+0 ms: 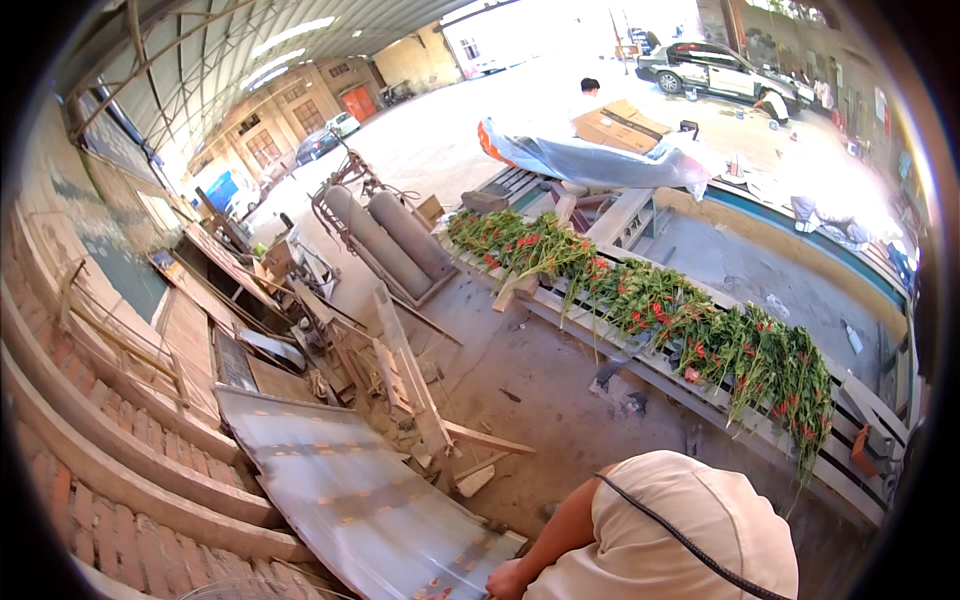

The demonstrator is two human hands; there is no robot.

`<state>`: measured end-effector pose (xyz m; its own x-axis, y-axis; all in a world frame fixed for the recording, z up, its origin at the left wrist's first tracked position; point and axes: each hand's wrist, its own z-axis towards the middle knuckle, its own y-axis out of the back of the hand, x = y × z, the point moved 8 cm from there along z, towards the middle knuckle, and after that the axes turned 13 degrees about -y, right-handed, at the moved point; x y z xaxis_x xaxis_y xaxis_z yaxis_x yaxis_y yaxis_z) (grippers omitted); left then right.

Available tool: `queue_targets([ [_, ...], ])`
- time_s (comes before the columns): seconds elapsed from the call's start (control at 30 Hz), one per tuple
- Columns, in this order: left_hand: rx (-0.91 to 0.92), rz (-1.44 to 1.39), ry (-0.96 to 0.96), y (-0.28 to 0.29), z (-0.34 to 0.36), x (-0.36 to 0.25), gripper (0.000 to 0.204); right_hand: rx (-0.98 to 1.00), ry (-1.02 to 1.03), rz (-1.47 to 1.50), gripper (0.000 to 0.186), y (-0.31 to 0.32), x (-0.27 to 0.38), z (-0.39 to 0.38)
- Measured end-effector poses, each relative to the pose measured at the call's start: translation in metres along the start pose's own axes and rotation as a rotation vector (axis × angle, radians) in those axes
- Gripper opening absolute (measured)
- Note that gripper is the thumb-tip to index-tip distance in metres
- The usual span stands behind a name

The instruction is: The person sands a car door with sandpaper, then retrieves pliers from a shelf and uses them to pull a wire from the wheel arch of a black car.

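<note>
Neither my left hand nor my right hand shows. At the lower right, another person in a beige shirt, crossed by a dark cord, bends low with an arm reaching down-left. That person's hand is at the edge of a large translucent, slightly wavy sheet with orange-brown patches; its grip is partly cut off by the frame. Wooden planks and scraps lie beside the sheet. Beyond, green leafy stems with red pods or flowers are heaped along a slatted metal rack.
Two cylinders lie in a wheeled frame. Stepped brick-and-timber ledges and leaning boards line the left. A covered bundle with cardboard sits behind the rack. People and cars are farther back.
</note>
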<state>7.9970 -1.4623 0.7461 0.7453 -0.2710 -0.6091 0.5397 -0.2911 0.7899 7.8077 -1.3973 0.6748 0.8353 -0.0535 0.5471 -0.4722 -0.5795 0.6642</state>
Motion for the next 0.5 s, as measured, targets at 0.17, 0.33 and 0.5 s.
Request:
queue_targets([
  [0.17, -0.042, 0.011, -0.061, -0.001, -0.010, 0.021, 0.036, -0.023, 0.005, 0.020, 0.033, -0.012, 0.011, -0.011],
  [0.33, -0.069, -0.050, -0.142, 0.002, -0.013, 0.001, 0.038, -0.060, 0.014, 0.035, 0.033, -0.020, 0.016, -0.016],
  [0.5, -0.117, -0.028, -0.118, 0.020, -0.032, -0.021, 0.037, -0.030, 0.013, -0.040, 0.032, 0.006, 0.040, -0.053],
])
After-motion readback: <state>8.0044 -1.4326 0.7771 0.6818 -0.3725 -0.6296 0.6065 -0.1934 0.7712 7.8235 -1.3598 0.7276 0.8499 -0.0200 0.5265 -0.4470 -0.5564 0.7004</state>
